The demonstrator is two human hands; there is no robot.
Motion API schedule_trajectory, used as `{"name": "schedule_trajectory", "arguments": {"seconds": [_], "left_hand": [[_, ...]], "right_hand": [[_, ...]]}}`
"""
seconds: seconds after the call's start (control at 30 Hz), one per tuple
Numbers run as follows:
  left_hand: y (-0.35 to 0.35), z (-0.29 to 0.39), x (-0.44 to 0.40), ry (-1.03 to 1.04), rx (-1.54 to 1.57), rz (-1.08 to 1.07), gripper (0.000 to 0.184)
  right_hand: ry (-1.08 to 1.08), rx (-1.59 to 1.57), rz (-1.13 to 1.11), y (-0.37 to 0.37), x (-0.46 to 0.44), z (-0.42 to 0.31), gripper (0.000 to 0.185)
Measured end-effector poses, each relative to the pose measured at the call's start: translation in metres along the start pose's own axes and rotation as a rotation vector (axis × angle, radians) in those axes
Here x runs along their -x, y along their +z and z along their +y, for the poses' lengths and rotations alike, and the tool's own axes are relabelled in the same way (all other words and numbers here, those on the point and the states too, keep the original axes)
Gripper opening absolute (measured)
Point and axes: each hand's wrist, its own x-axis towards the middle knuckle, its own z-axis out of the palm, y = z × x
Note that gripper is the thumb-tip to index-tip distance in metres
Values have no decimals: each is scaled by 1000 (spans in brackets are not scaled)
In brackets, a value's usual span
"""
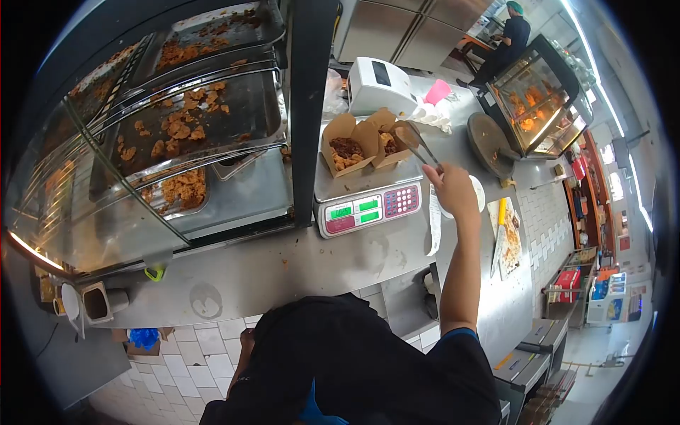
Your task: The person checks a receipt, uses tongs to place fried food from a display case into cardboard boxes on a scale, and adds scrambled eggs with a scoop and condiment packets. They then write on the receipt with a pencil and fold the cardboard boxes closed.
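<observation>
My right hand (453, 190) is closed on metal tongs (423, 146), whose tips are at the right-hand of two open cardboard boxes. Fried food pieces fill the left box (360, 132) and the right box (392, 127). Both boxes stand on the plate of a digital scale (370, 210) with lit green displays. Low at my side hangs my left hand (246, 340), partly hidden by my body, its fingers not clear.
A glass display case (191, 120) with trays of fried pieces stands at left. Behind the scale is a white printer (381, 86). To the right are a round board (489, 145), a knife (501, 212) on a cutting board (511, 244) and another food warmer (535, 99). A person (511, 41) sits far back.
</observation>
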Motion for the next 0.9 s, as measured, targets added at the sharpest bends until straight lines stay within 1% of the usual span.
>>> {"name": "schedule_trajectory", "arguments": {"seconds": [0.03,0.07,0.1,0.17,0.2,0.23,0.27,0.3,0.33,0.37,0.4,0.47,0.5,0.53,0.6,0.67,0.73,0.77,0.83,0.87,0.9], "left_hand": [[3,-12,-3,-6,-34,-23,30],[3,-10,-2,-15,-65,-45,36],[2,-7,-1,-19,-64,-43,36],[-6,25,4,90,-558,-92,23],[-6,39,9,73,-549,-78,23],[-7,57,17,-168,-234,-15,22],[-10,66,28,-404,98,68,21],[-4,43,30,-279,139,85,22],[16,-17,23,-40,95,66,22],[20,-13,31,-157,175,92,21],[22,-2,33,-266,254,111,20],[19,12,37,-285,29,51,18],[18,14,34,-390,76,-16,19],[24,-20,30,247,-590,-11,17],[23,24,27,-544,369,120,17],[18,42,28,-485,441,144,22],[18,52,28,-421,437,190,22],[25,39,26,-424,445,186,22],[45,2,17,-462,397,155,25],[47,8,19,-464,406,156,25],[48,16,26,-523,389,146,27]], "right_hand": [[-6,51,-34,2,-3,1,46],[-16,103,-70,3,-5,1,46],[-20,103,-73,1,-4,2,46],[-81,136,4,-10,-2,3,47],[-92,108,8,-23,5,-5,47],[-114,75,7,-41,17,-19,46],[-151,-71,-45,-59,31,-38,41],[-185,-191,-131,-75,43,-62,34],[-131,-183,-291,-91,54,-91,26],[-247,-259,-354,-97,64,-112,24],[-376,-339,-394,-93,70,-132,28],[-646,-267,-222,-67,78,-178,33],[-674,-286,-262,-54,77,-201,33],[-693,-299,-295,-42,70,-225,34],[-733,-327,-224,-22,55,-267,31],[-716,-198,-176,0,31,-300,32],[-630,-164,-221,8,9,-331,40],[-633,-156,-224,8,1,-340,40],[-633,-66,-326,7,-15,-353,51],[-640,-61,-327,9,-25,-358,51],[-630,0,-389,13,-34,-361,52]]}}
